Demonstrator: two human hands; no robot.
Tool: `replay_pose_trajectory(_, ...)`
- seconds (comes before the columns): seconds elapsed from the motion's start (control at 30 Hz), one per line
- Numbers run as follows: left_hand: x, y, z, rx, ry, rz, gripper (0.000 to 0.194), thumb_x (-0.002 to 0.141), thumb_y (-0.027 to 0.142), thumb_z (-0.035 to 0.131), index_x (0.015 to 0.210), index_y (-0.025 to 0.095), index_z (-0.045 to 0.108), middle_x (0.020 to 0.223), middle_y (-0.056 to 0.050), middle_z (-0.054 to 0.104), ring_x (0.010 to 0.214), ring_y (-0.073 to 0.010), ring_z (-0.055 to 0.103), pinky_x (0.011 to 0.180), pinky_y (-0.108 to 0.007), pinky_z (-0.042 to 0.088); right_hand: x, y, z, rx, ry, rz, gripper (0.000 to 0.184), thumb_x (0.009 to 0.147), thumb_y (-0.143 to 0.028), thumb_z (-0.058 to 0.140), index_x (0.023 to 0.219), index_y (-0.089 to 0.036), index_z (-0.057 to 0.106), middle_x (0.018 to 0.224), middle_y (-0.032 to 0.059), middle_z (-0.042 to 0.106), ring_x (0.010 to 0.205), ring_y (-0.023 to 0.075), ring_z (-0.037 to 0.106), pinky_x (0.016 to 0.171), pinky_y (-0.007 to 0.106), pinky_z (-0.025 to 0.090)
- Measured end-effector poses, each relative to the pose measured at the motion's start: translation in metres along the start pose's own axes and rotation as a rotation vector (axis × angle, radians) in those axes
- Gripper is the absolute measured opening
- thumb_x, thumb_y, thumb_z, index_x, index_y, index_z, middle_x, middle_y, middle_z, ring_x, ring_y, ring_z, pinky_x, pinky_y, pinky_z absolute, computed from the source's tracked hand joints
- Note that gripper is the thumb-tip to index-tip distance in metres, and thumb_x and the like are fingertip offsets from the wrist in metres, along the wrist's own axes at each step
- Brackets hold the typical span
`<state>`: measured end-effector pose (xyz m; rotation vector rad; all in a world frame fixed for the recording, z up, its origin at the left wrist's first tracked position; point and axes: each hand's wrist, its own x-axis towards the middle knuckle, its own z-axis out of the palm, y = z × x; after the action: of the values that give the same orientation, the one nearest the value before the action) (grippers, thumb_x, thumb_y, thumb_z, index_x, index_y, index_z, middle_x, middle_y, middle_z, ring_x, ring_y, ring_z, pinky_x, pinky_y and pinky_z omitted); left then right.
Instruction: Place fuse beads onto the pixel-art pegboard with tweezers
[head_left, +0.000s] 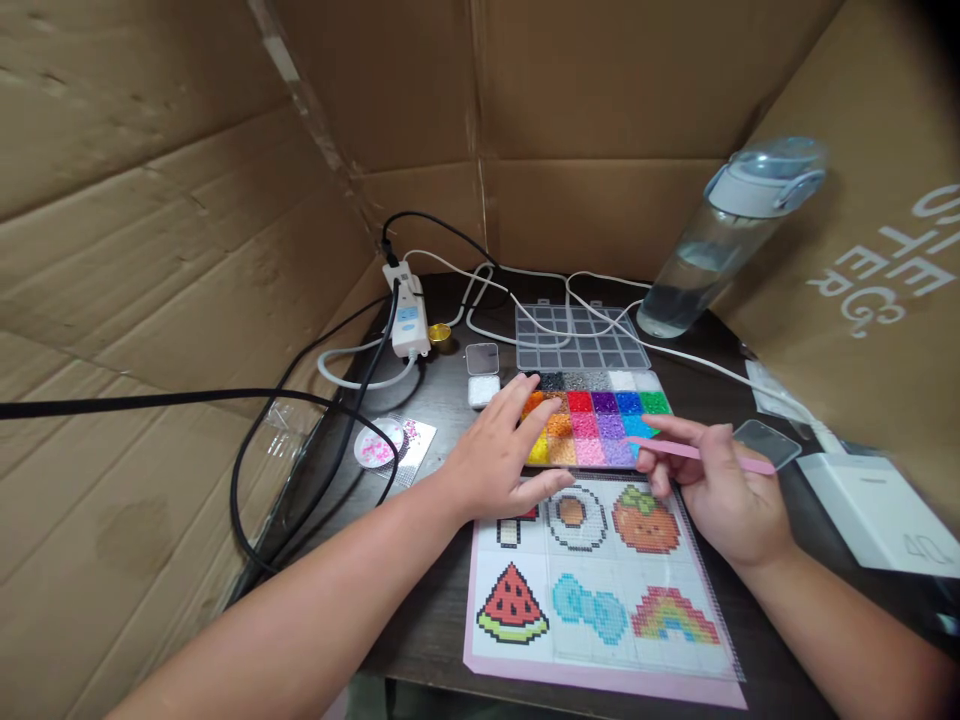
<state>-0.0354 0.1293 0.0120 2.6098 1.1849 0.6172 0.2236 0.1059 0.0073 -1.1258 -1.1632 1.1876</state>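
My left hand (506, 450), fingers spread, rests over the left side of a bead box (592, 425) and the top edge of the pattern sheet. Colour-sorted beads fill the box's compartments. Between the fingers of my right hand (731, 490) is a thin pink tool (701, 455), probably tweezers, its tip reaching over the lower right of the box. Beneath both hands lies the pattern sheet (551, 665) under a clear pegboard, with bead designs: a watermelon slice (512, 608), a blue bow (590, 607), a rainbow (675, 615), an orange fruit (646, 522) and a fried egg (576, 517). My left hand partly hides another design.
A clear lid (581, 345) lies behind the box. Cables run around a power strip (409, 315). A water bottle (724, 245) stands back right, a white charger (881, 510) at right. A dish of pink beads (379, 443) and a small white-filled case (484, 390) sit left. Cardboard walls surround the table.
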Motion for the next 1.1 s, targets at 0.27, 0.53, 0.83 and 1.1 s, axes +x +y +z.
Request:
replay_pose_trajectory(0.27,-0.0001,-0.0019,0.0011,-0.007,0.059,-0.002,0.089,0.088,0.069,0.052,0.155,0.024,0.015,0.163,-0.021,0.018,0.152,-0.0416,0.016,0.120,-0.063,0.026,0.0007,0.0003,0.0001,0.020,-0.004,-0.009,0.057,0.096,-0.065,0.043,0.106,-0.018,0.073,0.071,0.0065,0.071,0.050,0.0138,0.059,0.048,0.029,0.051)
replay_pose_trajectory(0.53,-0.0037,-0.0068,0.0026,-0.085,0.138,-0.034,0.117,0.077,0.081,0.058,0.158,0.016,0.004,0.162,-0.027,0.022,0.151,-0.0414,0.022,0.120,-0.061,0.028,0.0040,0.0022,0.0011,0.025,0.002,0.042,0.057,0.093,-0.067,0.048,0.103,-0.017,0.073,0.069,0.0063,0.070,0.048,0.0132,0.058,0.048,0.029,0.051)
replay_pose_trajectory(0.83,-0.0030,-0.0056,0.0061,-0.057,0.028,-0.101,0.119,0.076,0.082,0.058,0.158,0.014,0.005,0.164,-0.029,0.013,0.153,-0.0414,0.012,0.122,-0.061,0.023,0.0035,0.0015,0.0019,-0.001,-0.006,0.049,0.056,0.094,-0.066,0.047,0.102,-0.018,0.073,0.069,0.0061,0.070,0.048,0.0131,0.057,0.047,0.028,0.050)
replay_pose_trajectory(1.1,-0.0014,-0.0020,0.0022,-0.045,-0.051,-0.111,0.115,0.079,0.080,0.056,0.157,0.011,0.008,0.164,-0.029,0.013,0.154,-0.0397,0.008,0.123,-0.059,0.022,0.0035,0.0027,0.0015,-0.020,-0.014,0.033,0.055,0.095,-0.065,0.045,0.103,-0.018,0.072,0.069,0.0060,0.070,0.047,0.0132,0.057,0.046,0.028,0.050)
